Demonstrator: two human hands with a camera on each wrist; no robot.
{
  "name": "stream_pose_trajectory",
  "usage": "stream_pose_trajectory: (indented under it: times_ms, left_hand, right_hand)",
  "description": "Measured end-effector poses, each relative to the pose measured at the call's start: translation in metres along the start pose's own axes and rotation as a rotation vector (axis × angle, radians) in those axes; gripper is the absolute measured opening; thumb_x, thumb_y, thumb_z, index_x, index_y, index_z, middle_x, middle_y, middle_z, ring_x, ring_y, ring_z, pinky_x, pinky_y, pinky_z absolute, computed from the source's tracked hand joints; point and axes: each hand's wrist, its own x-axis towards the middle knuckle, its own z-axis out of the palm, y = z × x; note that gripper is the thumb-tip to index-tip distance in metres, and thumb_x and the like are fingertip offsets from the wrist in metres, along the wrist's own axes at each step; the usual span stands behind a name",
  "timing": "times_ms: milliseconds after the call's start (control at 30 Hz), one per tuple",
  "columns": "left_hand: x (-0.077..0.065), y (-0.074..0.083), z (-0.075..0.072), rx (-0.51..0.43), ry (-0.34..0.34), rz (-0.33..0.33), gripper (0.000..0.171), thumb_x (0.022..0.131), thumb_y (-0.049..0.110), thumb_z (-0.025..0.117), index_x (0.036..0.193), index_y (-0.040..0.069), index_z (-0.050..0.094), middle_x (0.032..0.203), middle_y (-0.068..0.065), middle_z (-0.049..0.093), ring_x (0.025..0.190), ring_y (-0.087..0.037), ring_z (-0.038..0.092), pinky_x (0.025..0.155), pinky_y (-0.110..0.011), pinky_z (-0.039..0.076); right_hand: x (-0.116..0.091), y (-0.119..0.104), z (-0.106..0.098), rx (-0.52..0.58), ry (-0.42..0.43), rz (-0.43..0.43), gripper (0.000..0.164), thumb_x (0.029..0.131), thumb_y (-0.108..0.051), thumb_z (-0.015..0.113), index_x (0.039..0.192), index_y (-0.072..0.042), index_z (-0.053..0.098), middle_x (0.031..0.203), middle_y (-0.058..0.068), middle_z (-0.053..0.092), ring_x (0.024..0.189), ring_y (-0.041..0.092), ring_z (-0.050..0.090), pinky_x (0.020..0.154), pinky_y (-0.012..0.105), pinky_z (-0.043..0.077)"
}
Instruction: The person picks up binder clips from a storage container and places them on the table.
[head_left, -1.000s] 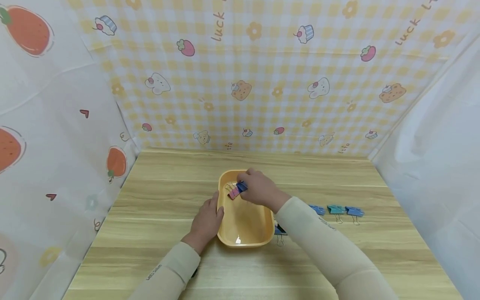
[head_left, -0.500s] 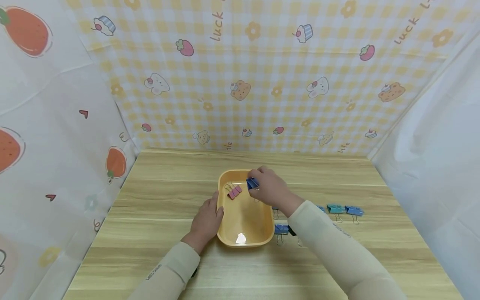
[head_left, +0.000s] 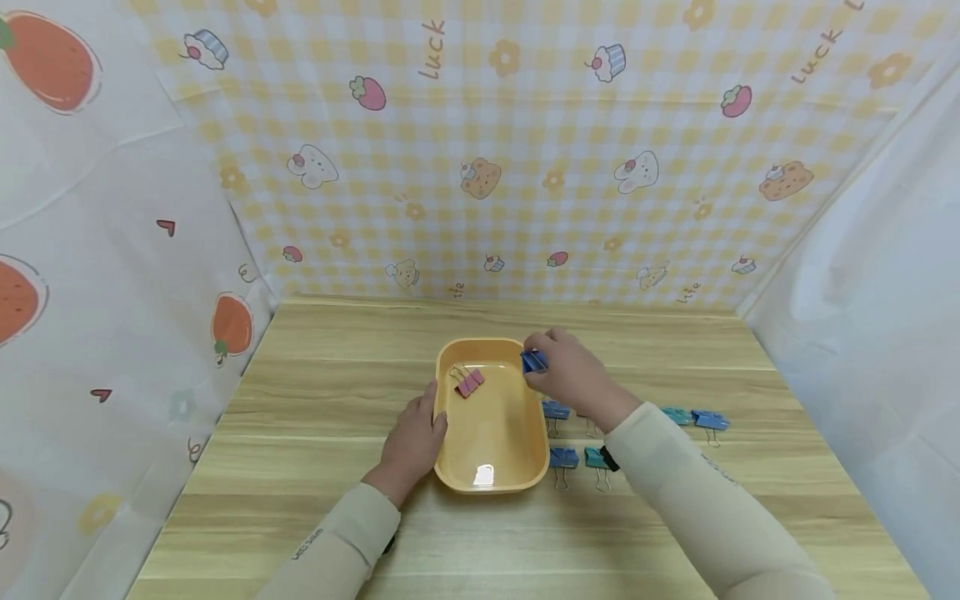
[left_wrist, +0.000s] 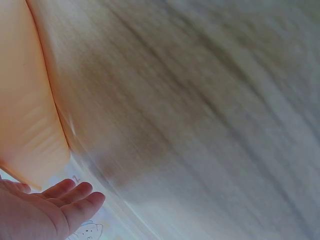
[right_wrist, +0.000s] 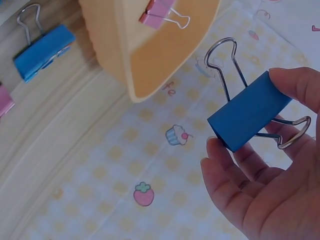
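In the head view my right hand point(head_left: 570, 375) is above the right rim of a yellow plastic tray point(head_left: 487, 433). It pinches a blue binder clip point(head_left: 534, 361) between thumb and fingers. The right wrist view shows this blue clip point(right_wrist: 250, 112) close up, both wire handles folded out. Inside the tray, towards its far left, lies a pink binder clip point(head_left: 469, 382). My left hand point(head_left: 412, 437) rests against the tray's left side, fingers extended along the wall. The left wrist view shows those fingers point(left_wrist: 75, 197) fairly straight beside the tray wall point(left_wrist: 35, 100).
Right of the tray, binder clips lie in two rows: a blue clip point(head_left: 555, 409) and a partly hidden pink one behind, a blue clip point(head_left: 562, 457) and a teal clip point(head_left: 596, 457) in front. Further right are a teal clip point(head_left: 677, 416) and a blue clip point(head_left: 710, 420). Patterned cloth point(head_left: 525, 208) backs the table.
My right hand has moved right with the blue binder clip, from beside the pink clip to the tray's right rim. More table clips show now. The left hand stays put.
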Motion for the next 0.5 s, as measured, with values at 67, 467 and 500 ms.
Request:
stream_pose_trajectory:
  times_ms: [67, 467, 500]
  left_hand:
    - [0.000, 0.000, 0.000, -0.002, 0.004, 0.001, 0.059, 0.102, 0.028, 0.042, 0.154, 0.009, 0.022, 0.140, -0.026, 0.044, 0.123, -0.043, 0.049, 0.094, -0.057, 0.045]
    - [0.001, 0.000, 0.000, 0.012, 0.004, 0.010, 0.059, 0.102, 0.027, 0.042, 0.154, 0.009, 0.022, 0.139, -0.026, 0.045, 0.121, -0.044, 0.050, 0.092, -0.057, 0.047]
    - [0.001, 0.000, 0.001, 0.012, 0.004, 0.010, 0.059, 0.102, 0.027, 0.042, 0.154, 0.009, 0.022, 0.139, -0.026, 0.045, 0.121, -0.043, 0.050, 0.092, -0.057, 0.047]
  right_hand:
    - [-0.002, 0.003, -0.001, -0.001, 0.005, 0.002, 0.039, 0.087, -0.021, 0.066, 0.124, -0.011, 0.059, 0.122, 0.017, 0.054, 0.094, 0.027, 0.057, 0.079, 0.043, 0.052]
    - [-0.016, 0.020, -0.009, -0.044, -0.047, 0.054, 0.040, 0.086, -0.022, 0.064, 0.124, -0.010, 0.058, 0.123, 0.018, 0.053, 0.092, 0.028, 0.056, 0.073, 0.041, 0.052]
    - [-0.017, 0.022, -0.010, -0.048, -0.050, 0.058, 0.040, 0.086, -0.022, 0.064, 0.124, -0.010, 0.058, 0.123, 0.019, 0.053, 0.091, 0.028, 0.056, 0.072, 0.040, 0.052]
